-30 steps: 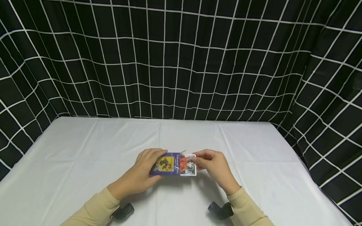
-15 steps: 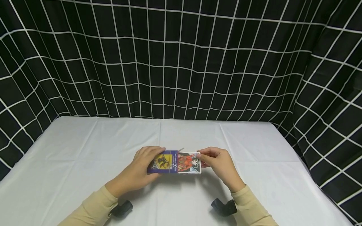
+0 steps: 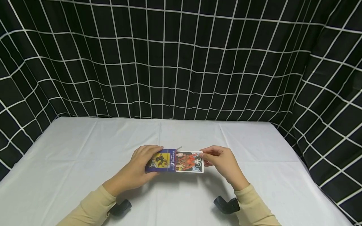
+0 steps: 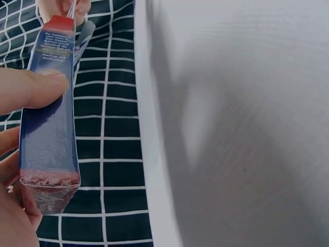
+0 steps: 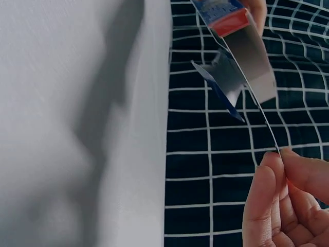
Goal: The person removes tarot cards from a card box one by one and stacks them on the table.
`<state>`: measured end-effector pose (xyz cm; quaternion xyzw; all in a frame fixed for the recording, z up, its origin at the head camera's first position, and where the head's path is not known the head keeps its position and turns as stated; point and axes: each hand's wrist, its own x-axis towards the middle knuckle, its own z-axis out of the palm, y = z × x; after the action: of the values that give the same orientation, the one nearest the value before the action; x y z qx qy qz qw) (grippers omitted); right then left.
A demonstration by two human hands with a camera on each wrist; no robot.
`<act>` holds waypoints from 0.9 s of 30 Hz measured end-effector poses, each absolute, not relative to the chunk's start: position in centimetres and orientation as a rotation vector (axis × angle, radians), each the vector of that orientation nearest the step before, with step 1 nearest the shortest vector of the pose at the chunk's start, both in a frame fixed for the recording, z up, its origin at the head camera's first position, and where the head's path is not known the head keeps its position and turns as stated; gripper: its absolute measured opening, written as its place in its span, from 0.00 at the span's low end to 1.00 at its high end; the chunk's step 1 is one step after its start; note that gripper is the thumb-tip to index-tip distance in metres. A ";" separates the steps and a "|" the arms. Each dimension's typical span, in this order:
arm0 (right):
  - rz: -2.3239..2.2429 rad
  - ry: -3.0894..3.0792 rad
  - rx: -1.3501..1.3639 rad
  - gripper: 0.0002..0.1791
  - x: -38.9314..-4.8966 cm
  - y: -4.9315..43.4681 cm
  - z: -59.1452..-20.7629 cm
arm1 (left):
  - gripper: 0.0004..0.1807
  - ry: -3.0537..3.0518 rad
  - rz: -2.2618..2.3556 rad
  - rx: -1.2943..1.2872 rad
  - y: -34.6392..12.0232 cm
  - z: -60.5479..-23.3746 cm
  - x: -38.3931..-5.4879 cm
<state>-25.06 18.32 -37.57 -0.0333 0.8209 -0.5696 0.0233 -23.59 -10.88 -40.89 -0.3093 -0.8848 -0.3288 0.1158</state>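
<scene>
My left hand [image 3: 142, 164] grips a blue tarot card box [image 3: 161, 160], its thumb along the near side and its fingers around the far side. The box is held flat above the table, its printed front facing up. From its right end juts a tarot card [image 3: 189, 162] with a red figure on it, more than half of its length showing. The thumb and fingertips of my right hand [image 3: 220, 163] pinch the card's outer end. In the right wrist view the card is seen edge-on as a thin line, and the box's opened flap [image 5: 226, 85] hangs at the mouth.
A white cloth covers the table [image 3: 113, 138]. Black curtain with a white grid [image 3: 169, 62] stands behind it and at both sides. Dark wrist camera mounts [image 3: 227, 205] hang under both beige sleeves [image 3: 255, 205].
The right hand has drawn the card farther out of the box, to the right. The left hand and the box have shifted slightly left and away.
</scene>
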 end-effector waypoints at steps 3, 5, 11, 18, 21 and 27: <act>-1.733 2.554 -0.102 0.13 -25.1 18.6 -37.4 | 0.41 -2.584 -0.970 -0.901 -10.9 -40.9 -23.6; -1.712 2.560 -0.108 0.13 -25.1 18.8 -37.3 | 0.41 -2.579 -0.976 -0.898 -10.9 -40.8 -23.6; -1.693 2.555 -0.113 0.13 -25.2 19.1 -37.0 | 0.41 -2.583 -0.981 -0.899 -11.0 -40.6 -23.5; -1.685 2.552 -0.119 0.13 -25.2 19.7 -36.7 | 0.42 -2.581 -0.975 -0.911 -11.0 -40.5 -23.7; -1.680 2.546 -0.125 0.14 -25.3 20.0 -36.6 | 0.42 -2.578 -0.978 -0.905 -11.1 -40.6 -23.8; -1.664 2.509 -0.149 0.15 -25.4 20.4 -36.5 | 0.41 -2.583 -0.978 -0.883 -11.2 -40.7 -23.7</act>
<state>-25.40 20.43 -36.45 -0.0495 0.8306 -0.5510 0.0635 -23.73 -11.23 -40.67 -0.3021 -0.8844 -0.3349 0.1205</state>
